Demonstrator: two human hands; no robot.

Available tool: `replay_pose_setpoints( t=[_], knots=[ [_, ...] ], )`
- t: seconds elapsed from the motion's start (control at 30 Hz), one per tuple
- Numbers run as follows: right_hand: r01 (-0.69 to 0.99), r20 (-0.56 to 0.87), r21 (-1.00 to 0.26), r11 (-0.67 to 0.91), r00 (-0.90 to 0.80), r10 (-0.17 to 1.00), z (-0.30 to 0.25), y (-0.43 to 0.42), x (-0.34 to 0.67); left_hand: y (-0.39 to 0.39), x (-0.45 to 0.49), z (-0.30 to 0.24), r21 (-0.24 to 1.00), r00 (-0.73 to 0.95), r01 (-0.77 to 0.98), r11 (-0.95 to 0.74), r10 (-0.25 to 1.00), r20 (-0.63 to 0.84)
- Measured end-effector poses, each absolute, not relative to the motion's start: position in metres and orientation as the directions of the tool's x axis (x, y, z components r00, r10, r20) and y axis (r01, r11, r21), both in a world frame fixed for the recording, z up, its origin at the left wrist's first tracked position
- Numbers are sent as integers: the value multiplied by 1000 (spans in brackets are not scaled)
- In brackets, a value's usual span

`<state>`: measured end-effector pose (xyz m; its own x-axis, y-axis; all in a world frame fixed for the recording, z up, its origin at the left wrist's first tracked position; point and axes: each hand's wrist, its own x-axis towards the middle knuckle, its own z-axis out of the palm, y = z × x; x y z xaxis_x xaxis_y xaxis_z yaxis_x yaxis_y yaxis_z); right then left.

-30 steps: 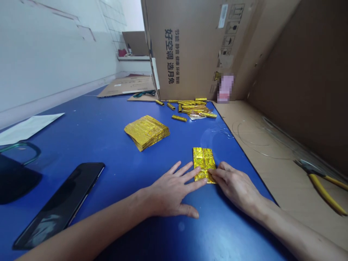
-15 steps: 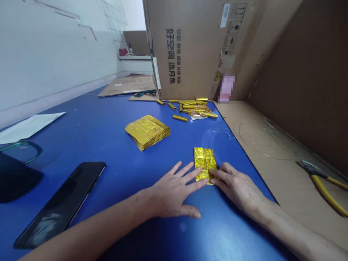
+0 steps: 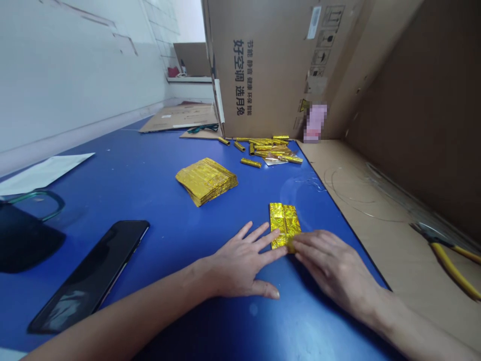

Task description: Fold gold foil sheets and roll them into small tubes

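A folded sheet of gold foil paper [image 3: 284,220] lies on the blue table, with a crease or seam running down its middle. My left hand [image 3: 240,265] is spread flat, its last two fingers resting on the paper's lower left edge. At the lower right corner of the sheet, my right hand [image 3: 334,263] has its fingers bunched together, with the fingertips on the foil. That corner is partly hidden under them. Further back to the left sits a stack of gold foil sheets [image 3: 206,181].
Several rolled gold foil tubes [image 3: 272,146] are heaped by the large cardboard box [image 3: 278,65]. A black phone [image 3: 90,276] lies at left, near a dark object with a green loop [image 3: 26,235]. Yellow-handled pliers [image 3: 451,260] and loose thin wire rest on the right.
My right hand has turned over slightly, its fingers drawing closer together at the paper's corner. My left hand stays on the sheet. The whole view has shifted a little.
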<state>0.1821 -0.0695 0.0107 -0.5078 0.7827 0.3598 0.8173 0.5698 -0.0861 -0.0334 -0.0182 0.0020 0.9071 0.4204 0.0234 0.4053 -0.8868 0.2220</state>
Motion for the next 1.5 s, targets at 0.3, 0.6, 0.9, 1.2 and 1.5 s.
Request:
replay_pose_setpoints(
  t=[0.3, 0.6, 0.9, 1.2, 1.5],
  knots=[
    [832, 104, 5, 554, -551, 828, 15, -84, 176, -17, -33, 5, 240, 911, 403, -883, 413, -7],
    [837, 108, 11, 547, -545, 831, 17, -85, 175, -14, -34, 4, 230, 912, 398, -888, 409, 1],
    [790, 166, 163, 592, -613, 773, 12, -85, 174, -12, -32, 6, 228, 911, 409, -884, 411, -38],
    [732, 133, 334, 594, -661, 739, 8, -83, 171, -13, -33, 5, 232, 912, 400, -887, 410, -5],
    [743, 168, 294, 601, -659, 733, 5, -84, 172, -14, -34, 4, 221, 909, 388, -895, 411, 66]
  ],
)
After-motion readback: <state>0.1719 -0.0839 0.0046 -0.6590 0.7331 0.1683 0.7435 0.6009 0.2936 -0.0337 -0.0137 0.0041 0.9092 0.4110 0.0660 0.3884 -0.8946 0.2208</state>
